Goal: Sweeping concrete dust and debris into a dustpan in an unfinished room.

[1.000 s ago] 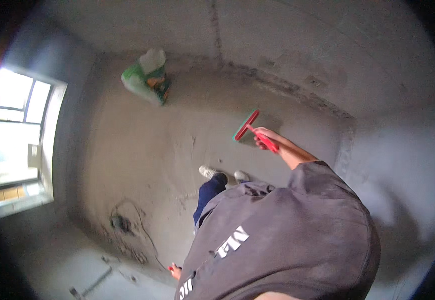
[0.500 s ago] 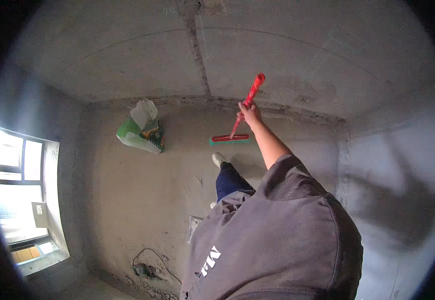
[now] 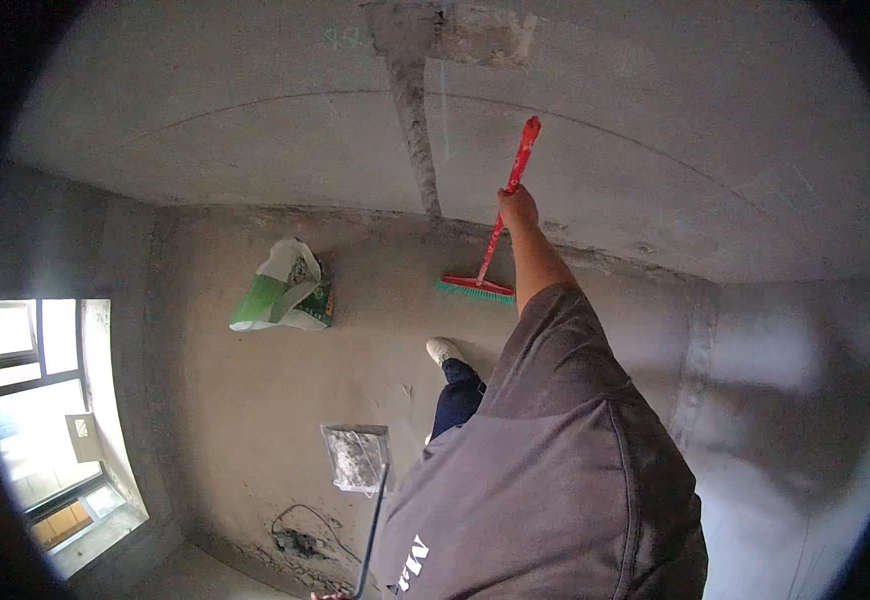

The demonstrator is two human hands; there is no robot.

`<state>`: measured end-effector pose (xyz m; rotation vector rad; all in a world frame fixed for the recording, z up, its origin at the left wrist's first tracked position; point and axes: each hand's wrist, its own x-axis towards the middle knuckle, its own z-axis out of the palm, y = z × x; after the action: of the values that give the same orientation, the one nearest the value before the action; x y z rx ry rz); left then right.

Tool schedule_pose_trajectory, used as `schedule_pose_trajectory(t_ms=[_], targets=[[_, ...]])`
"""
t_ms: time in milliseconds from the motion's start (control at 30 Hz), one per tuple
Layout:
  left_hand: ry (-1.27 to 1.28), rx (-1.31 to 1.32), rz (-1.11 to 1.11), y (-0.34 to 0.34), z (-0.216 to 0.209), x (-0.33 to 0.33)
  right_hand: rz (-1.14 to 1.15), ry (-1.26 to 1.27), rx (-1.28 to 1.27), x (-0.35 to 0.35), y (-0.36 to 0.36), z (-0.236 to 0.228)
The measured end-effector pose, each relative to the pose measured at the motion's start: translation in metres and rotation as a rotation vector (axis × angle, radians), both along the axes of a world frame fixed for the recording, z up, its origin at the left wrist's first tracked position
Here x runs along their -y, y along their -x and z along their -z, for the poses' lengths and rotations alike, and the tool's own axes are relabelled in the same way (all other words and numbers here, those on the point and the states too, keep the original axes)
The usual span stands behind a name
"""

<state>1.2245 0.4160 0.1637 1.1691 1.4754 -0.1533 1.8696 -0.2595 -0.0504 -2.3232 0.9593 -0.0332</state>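
Note:
My right hand (image 3: 518,208) is wrapped round the red handle of a broom (image 3: 521,160), below the handle's top end. The broom's red head with green bristles rests on the floor ahead of my shoe. At the lower edge, a sliver of my left hand (image 3: 331,596) shows, closed round the dark, thin handle of a long-handled dustpan (image 3: 357,462). The pan lies to the left of my leg and holds grey dust or debris. Most of my left hand is cut off by the picture's edge.
A crumpled white and green sack (image 3: 280,290) stands on the floor toward the far wall. Near the lower left, a dark tool with a cable (image 3: 298,543) lies among rubble. A window (image 3: 40,390) is at the left, bare walls around.
My right hand has shifted with the broom slightly to the right in the picture. The dustpan, mostly hidden before, now shows fully with its handle, and part of my left hand has come into view.

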Motion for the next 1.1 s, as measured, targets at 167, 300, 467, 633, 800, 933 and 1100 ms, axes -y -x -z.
schedule_pose_trajectory(t_ms=[167,300,467,633,800,933,1100], targets=[[-0.525,0.648,-0.055,-0.134,-0.073,0.093,0.018,-0.054,0.03,0.003,-0.026,0.001],[-0.444,0.607,-0.463,-0.222,-0.101,0.112,-0.038,-0.106,0.026,0.036,-0.028,0.031],[-0.164,0.906,-0.207,-0.268,-0.108,0.103,0.238,-0.418,0.238,-0.002,-0.014,-0.013],[-0.078,0.919,-0.136,-0.28,-0.116,0.103,-0.326,-0.605,0.204,-0.121,0.103,-0.019],[0.044,1.058,0.217,-0.31,-0.132,0.101,-1.495,-0.79,0.198,-0.322,0.204,-0.15],[0.122,1.122,0.464,-0.336,-0.143,0.101,-1.632,-0.968,0.464,-0.405,0.244,-0.242],[0.198,1.377,0.966,-0.366,-0.138,0.081,-1.28,-1.046,0.453,-0.424,0.266,-0.253]])
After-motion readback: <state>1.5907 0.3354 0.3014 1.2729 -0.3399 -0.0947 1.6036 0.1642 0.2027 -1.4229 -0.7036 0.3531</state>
